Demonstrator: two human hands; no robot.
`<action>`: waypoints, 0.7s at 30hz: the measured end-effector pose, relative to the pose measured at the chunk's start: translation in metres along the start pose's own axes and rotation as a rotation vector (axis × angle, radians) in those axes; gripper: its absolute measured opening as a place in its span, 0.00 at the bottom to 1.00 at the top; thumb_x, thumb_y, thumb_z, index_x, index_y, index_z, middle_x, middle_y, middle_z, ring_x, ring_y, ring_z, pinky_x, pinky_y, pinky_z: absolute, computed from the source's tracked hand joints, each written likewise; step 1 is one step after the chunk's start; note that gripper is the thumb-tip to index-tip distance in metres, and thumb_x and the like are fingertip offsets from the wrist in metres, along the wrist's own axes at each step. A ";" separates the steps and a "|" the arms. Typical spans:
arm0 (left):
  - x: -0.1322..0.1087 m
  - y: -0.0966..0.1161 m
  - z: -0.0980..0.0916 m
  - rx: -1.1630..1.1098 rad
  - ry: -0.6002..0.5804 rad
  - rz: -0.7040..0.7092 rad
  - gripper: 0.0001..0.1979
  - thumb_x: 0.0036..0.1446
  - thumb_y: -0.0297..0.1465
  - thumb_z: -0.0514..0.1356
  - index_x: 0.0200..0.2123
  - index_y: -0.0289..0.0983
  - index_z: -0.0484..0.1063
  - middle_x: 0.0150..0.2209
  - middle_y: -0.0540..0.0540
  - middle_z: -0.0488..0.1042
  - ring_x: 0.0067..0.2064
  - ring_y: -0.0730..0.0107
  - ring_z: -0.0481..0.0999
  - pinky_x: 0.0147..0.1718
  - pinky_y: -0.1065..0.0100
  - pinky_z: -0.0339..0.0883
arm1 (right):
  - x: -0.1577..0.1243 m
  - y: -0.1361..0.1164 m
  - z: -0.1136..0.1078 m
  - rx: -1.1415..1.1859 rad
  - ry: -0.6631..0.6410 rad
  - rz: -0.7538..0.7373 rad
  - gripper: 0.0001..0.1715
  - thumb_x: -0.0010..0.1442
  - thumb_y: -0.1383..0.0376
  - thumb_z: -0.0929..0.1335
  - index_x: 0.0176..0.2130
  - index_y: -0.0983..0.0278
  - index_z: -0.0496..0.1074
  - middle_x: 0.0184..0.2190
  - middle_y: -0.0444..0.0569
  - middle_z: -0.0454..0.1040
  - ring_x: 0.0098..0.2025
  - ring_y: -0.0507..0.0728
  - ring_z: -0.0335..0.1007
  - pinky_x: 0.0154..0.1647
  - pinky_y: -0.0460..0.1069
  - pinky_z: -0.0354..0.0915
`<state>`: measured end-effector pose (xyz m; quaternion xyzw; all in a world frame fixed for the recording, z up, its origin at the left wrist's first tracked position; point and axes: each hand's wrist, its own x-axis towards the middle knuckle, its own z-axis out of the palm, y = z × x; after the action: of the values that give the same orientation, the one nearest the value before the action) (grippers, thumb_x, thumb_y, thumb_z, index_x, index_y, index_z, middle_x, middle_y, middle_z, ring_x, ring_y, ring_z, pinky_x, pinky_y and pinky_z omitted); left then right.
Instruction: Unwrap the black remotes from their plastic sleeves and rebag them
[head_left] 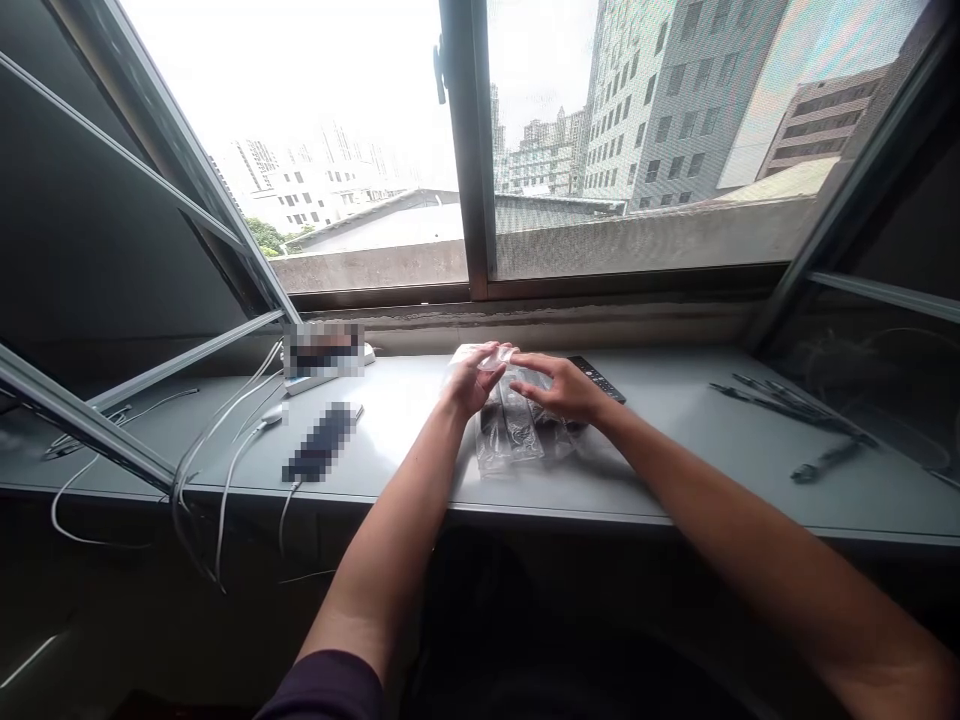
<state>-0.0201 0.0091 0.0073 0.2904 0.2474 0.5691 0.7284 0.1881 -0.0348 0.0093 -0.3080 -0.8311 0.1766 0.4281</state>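
Observation:
A clear, crinkled plastic bag (511, 432) lies on the grey tabletop, its upper part raised between my two hands. My left hand (474, 378) is curled at the far end of the bag, its fingers bent around the film. From the other side my right hand (561, 388) reaches in, with fingers and thumb curved at the upper edge of the bag. Its fingertips come close to those of the left hand. Whatever dark content the bag may have cannot be made out. A black remote control (598, 380) lies just behind my right hand, partly covered by it.
To the left lies a phone (322, 442), blurred out, with a cable. Behind it stands a white power strip (330, 376), partly blurred, with white cables (232, 440) running over the table edge. Dark thin rods or cables (787, 405) lie right. Metal frames flank the table; a window is behind.

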 end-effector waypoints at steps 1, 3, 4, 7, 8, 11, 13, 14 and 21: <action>0.001 0.000 0.000 0.000 0.009 0.013 0.12 0.65 0.22 0.70 0.51 0.34 0.78 0.53 0.34 0.83 0.53 0.54 0.88 0.41 0.69 0.85 | 0.000 0.001 0.000 0.024 0.020 0.011 0.25 0.70 0.55 0.75 0.62 0.59 0.82 0.63 0.55 0.82 0.67 0.69 0.78 0.72 0.65 0.70; 0.002 0.001 -0.001 0.008 0.028 0.042 0.13 0.63 0.22 0.71 0.49 0.33 0.78 0.51 0.35 0.84 0.52 0.57 0.88 0.41 0.71 0.85 | 0.001 0.004 -0.001 0.075 0.065 0.044 0.22 0.71 0.56 0.74 0.60 0.59 0.83 0.60 0.54 0.84 0.62 0.67 0.82 0.66 0.63 0.75; 0.002 0.001 -0.001 0.012 0.037 0.054 0.12 0.62 0.22 0.71 0.48 0.33 0.78 0.50 0.36 0.84 0.51 0.58 0.88 0.40 0.73 0.84 | 0.002 0.007 -0.002 0.086 0.090 0.068 0.21 0.71 0.57 0.74 0.59 0.59 0.83 0.57 0.54 0.85 0.60 0.66 0.83 0.64 0.62 0.77; 0.003 0.001 -0.001 0.012 0.065 0.068 0.11 0.61 0.22 0.71 0.46 0.33 0.77 0.49 0.38 0.84 0.50 0.60 0.88 0.39 0.74 0.84 | 0.002 0.019 -0.007 -0.019 0.164 0.142 0.19 0.71 0.59 0.73 0.58 0.61 0.83 0.52 0.54 0.87 0.54 0.65 0.85 0.59 0.61 0.78; 0.003 0.001 -0.001 0.012 0.073 0.066 0.11 0.61 0.22 0.72 0.46 0.33 0.77 0.49 0.38 0.84 0.51 0.59 0.88 0.40 0.72 0.85 | 0.002 0.023 -0.010 -0.106 0.169 0.158 0.19 0.71 0.60 0.72 0.58 0.61 0.82 0.52 0.55 0.87 0.54 0.66 0.84 0.60 0.61 0.77; 0.003 0.002 -0.001 0.018 0.082 0.064 0.10 0.62 0.22 0.71 0.45 0.33 0.77 0.50 0.37 0.84 0.53 0.58 0.87 0.40 0.72 0.84 | -0.002 0.033 -0.017 -0.426 0.100 0.245 0.22 0.71 0.60 0.72 0.60 0.64 0.81 0.57 0.58 0.83 0.61 0.70 0.77 0.67 0.63 0.70; 0.003 0.002 -0.002 0.026 0.075 0.074 0.07 0.63 0.23 0.69 0.44 0.33 0.77 0.50 0.38 0.84 0.52 0.58 0.88 0.36 0.75 0.83 | -0.005 0.036 -0.021 -0.590 0.030 0.361 0.27 0.72 0.58 0.71 0.65 0.66 0.78 0.62 0.62 0.80 0.65 0.74 0.72 0.68 0.64 0.67; 0.003 0.002 -0.003 0.029 0.072 0.081 0.06 0.64 0.23 0.69 0.44 0.33 0.77 0.50 0.38 0.84 0.52 0.59 0.88 0.34 0.76 0.83 | -0.006 0.037 -0.023 -0.651 -0.007 0.429 0.29 0.73 0.57 0.70 0.67 0.67 0.76 0.64 0.64 0.78 0.66 0.75 0.70 0.68 0.64 0.67; 0.003 0.001 -0.002 0.008 0.097 0.093 0.09 0.62 0.23 0.71 0.44 0.33 0.78 0.50 0.37 0.84 0.52 0.57 0.88 0.35 0.75 0.84 | -0.010 0.042 -0.032 -0.779 -0.200 0.813 0.27 0.75 0.56 0.68 0.66 0.66 0.74 0.63 0.71 0.74 0.66 0.80 0.69 0.60 0.65 0.69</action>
<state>-0.0219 0.0124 0.0068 0.2763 0.2709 0.6147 0.6873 0.2334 -0.0091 -0.0017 -0.7198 -0.6860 0.0360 0.0997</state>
